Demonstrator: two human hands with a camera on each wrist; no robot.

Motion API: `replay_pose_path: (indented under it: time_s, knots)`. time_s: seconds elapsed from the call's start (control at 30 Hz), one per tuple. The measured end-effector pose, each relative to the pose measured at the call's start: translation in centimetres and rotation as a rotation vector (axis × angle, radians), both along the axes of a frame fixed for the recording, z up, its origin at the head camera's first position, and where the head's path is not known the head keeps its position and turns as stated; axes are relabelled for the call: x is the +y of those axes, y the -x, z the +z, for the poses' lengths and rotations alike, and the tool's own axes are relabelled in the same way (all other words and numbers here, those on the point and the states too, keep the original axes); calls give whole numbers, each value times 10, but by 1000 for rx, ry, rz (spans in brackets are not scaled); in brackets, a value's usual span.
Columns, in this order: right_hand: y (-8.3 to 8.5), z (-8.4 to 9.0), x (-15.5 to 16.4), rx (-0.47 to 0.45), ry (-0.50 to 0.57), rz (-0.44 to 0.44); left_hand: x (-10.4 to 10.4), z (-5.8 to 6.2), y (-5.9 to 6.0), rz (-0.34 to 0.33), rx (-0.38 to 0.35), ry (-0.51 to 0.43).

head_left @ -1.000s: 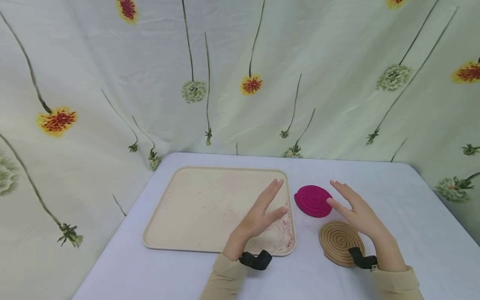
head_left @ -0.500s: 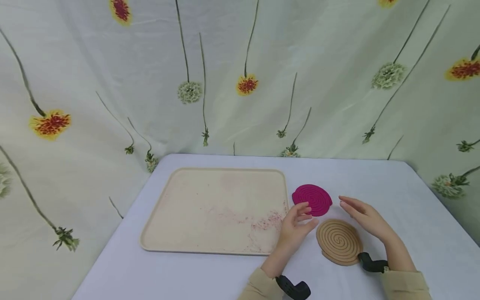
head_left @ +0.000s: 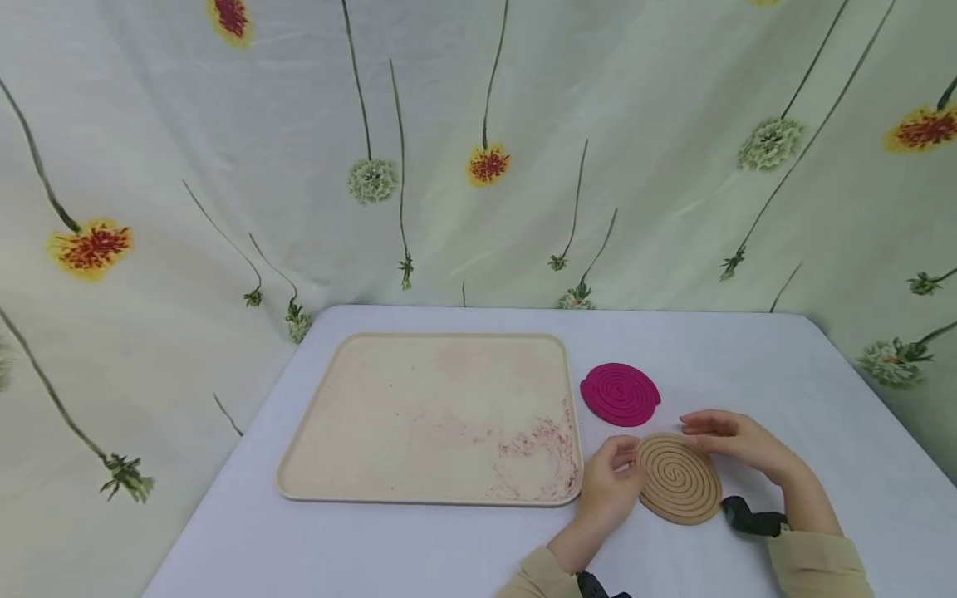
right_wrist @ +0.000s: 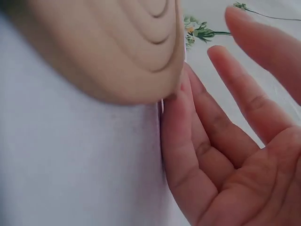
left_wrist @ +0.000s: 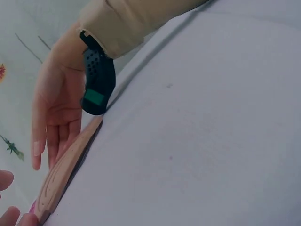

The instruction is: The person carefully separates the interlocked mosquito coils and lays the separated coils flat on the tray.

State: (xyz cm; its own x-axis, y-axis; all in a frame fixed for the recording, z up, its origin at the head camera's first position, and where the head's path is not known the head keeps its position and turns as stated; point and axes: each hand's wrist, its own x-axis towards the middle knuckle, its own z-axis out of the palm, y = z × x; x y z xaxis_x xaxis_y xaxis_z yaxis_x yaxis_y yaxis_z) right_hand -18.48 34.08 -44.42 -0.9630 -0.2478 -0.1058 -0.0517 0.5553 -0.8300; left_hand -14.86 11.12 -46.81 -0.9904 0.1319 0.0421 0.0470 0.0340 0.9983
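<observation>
One tan spiral coaster (head_left: 679, 478) lay flat on the white tablecloth (head_left: 748, 365), near the front edge, just right of the tray's near right corner, and both hands were at it. It was one of two spiral coasters on the table; the other, a magenta spiral coaster (head_left: 620, 394), sat just behind it and apart from it, untouched. The left hand (head_left: 609, 490) came in from the near side with its fingers loosely curled, the fingertips (head_left: 631, 465) meeting the tan coaster's left rim; whether they actually pinched the rim could not be told from the head view, and the left wrist view showed only fingertips at its lower left corner, close to that coaster's edge (left_wrist: 63, 174). The right hand (head_left: 736, 440) lay along the coaster's far right edge, palm turned toward it, fingers (head_left: 699, 423) straight and slightly spread, gripping nothing. The right wrist view showed that open palm (right_wrist: 235, 155) with the side of one finger against the coaster's rim (right_wrist: 141, 56). Both forearms wore beige sleeves, each with a black wrist-mounted device (head_left: 751, 519). One large cream rectangular tray (head_left: 419, 415) lay to the left, its near right corner smeared with pink stains (head_left: 542, 453). Behind the table hung one pale cloth backdrop (head_left: 224, 166) printed with long-stemmed flowers.
</observation>
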Motion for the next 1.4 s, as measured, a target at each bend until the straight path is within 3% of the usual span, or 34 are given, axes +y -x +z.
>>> replay_pose_path:
  time_s: [0.33,0.47,0.67,0.83,0.93,1.23,1.4]
  knots:
    - [0,-3,7,-77,145,70,3,-9,0,3,70,-29]
    - [1,-2,8,-110,170,85,5,-11,0,35,96,-21]
    - [1,-4,10,-159,219,42,5,-11,-1,64,141,-8]
    - [2,-1,4,-121,214,-2,2,-8,1,28,95,-44]
    - [2,5,-2,-81,229,-23,-2,-1,5,9,64,-106]
    - [-3,42,-42,35,281,-94,-33,41,26,-5,-46,-252]
    - [-2,67,-70,64,321,10,-57,65,34,27,-14,-388]
